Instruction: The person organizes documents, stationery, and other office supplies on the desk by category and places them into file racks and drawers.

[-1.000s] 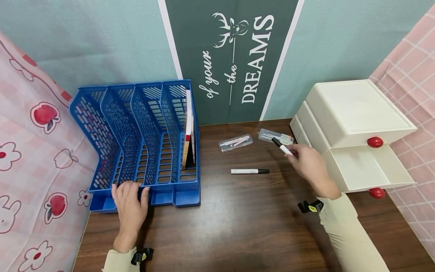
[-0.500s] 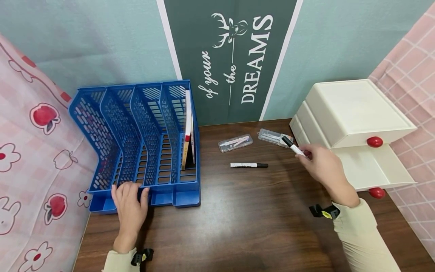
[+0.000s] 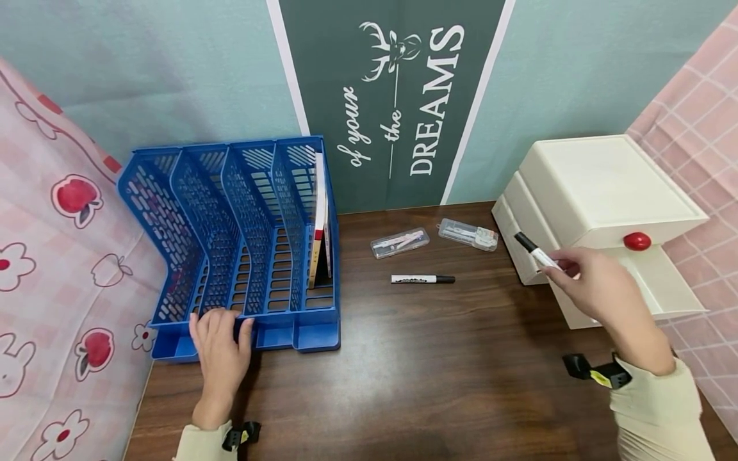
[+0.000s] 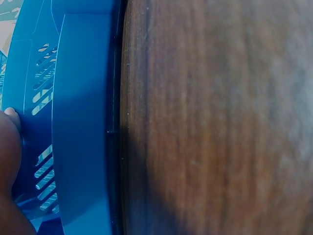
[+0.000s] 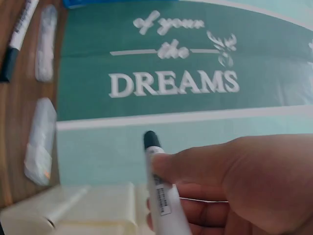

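My right hand (image 3: 605,288) pinches a white marker with a black cap (image 3: 542,257) between thumb and fingers, cap pointing up and away. It holds the marker above the front of a pulled-out drawer (image 3: 680,288) of the white drawer unit (image 3: 623,179). In the right wrist view the thumb lies along the marker (image 5: 159,191). My left hand (image 3: 219,352) grips the front edge of the blue file rack (image 3: 317,320), its fingers bent over the rim. The left wrist view shows only part of that hand (image 4: 9,156). Another marker (image 3: 415,279) lies on the table.
Two clear plastic cases (image 3: 400,242) with small stationery inside lie at the back of the wooden table (image 3: 426,371). Books (image 3: 317,230) stand in the rack's rightmost slot. Red knobs (image 3: 637,241) project from the drawers. Patterned cloths line both sides and the back.
My right hand has carried its marker rightward, from near the clear cases to the open drawer. The marker on the table shifted slightly away from me and turned. My left hand stays put.
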Motion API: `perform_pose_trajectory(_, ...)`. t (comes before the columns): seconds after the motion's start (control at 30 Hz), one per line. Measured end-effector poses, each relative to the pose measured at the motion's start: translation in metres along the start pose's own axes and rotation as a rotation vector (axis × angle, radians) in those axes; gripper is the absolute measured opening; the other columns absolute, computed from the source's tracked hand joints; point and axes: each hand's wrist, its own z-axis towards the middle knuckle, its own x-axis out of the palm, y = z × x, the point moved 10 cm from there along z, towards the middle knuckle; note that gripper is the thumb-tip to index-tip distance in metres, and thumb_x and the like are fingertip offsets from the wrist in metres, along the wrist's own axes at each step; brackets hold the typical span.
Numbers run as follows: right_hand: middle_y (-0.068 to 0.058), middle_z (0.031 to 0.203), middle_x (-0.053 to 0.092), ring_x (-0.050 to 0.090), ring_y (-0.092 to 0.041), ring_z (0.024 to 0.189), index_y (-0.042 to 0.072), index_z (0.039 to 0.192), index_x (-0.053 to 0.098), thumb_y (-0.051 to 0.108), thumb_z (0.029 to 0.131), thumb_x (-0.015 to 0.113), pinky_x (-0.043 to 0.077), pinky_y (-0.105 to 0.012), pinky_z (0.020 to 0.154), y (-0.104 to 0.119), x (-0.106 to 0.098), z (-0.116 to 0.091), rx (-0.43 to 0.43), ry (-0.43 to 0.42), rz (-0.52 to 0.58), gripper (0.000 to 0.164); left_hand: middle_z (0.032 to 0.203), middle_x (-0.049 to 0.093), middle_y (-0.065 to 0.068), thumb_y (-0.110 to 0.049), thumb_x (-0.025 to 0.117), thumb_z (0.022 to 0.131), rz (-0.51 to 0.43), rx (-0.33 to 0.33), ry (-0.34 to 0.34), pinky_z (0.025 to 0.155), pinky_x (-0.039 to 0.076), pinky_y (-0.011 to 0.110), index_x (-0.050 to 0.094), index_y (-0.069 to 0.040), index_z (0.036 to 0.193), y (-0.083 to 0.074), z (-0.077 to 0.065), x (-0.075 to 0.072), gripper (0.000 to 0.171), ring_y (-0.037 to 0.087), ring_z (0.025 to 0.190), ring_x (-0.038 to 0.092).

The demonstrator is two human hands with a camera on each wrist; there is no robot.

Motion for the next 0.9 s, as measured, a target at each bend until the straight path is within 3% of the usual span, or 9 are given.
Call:
perform_pose_trajectory(0.23,0.000,0.077,0.070,0.048,0.004,0.063,0.006,0.097,0.076,0.012,0.087,0.076,0.038,-0.031,0.053,-0.019,-0.015,-0.004,-0.014,0.044,-0.011,0.011,0.097,0.058,0.024,-0.030,0.058,0.104,-0.003,0.005,-0.015,0.114,0.011,0.069,0.061,0.004,0.097,0.002,0.001,-0.001,0.035,0.047,0.111,0.046)
perform_pose_trajectory(0.5,0.000,0.073,0.069,0.046,0.007,0.061,0.002,0.092,0.074,0.008,0.084,0.078,0.038,-0.028,0.054,-0.036,-0.021,-0.014,-0.012,0.083,-0.048,0.010,0.098,0.059,0.025,-0.032,0.057,0.104,0.003,-0.003,0.005,0.116,0.009,0.067,0.061,0.005,0.097,0.001,0.001,0.001,0.038,0.047,0.112,0.046)
perform_pose_trajectory(0.77,-0.010,0.076,0.072,0.056,-0.013,0.064,-0.008,0.099,0.071,0.013,0.088,0.076,0.040,-0.033,0.058,-0.066,-0.021,-0.023,0.104,0.211,-0.067,0.024,0.097,0.059,0.025,-0.036,0.055,0.105,0.001,0.000,-0.011,0.115,0.011,0.069,0.061,0.004,0.096,0.000,0.001,0.001,0.042,0.047,0.111,0.047)
perform_pose_trajectory(0.9,-0.006,0.075,0.071,0.053,-0.016,0.059,-0.009,0.101,0.070,0.017,0.092,0.072,0.038,-0.033,0.057,-0.076,-0.018,-0.027,0.144,0.277,-0.076,0.027,0.097,0.059,0.025,-0.033,0.057,0.104,-0.001,0.000,-0.007,0.116,0.010,0.067,0.061,0.004,0.097,0.000,0.001,0.001,0.039,0.047,0.111,0.047)
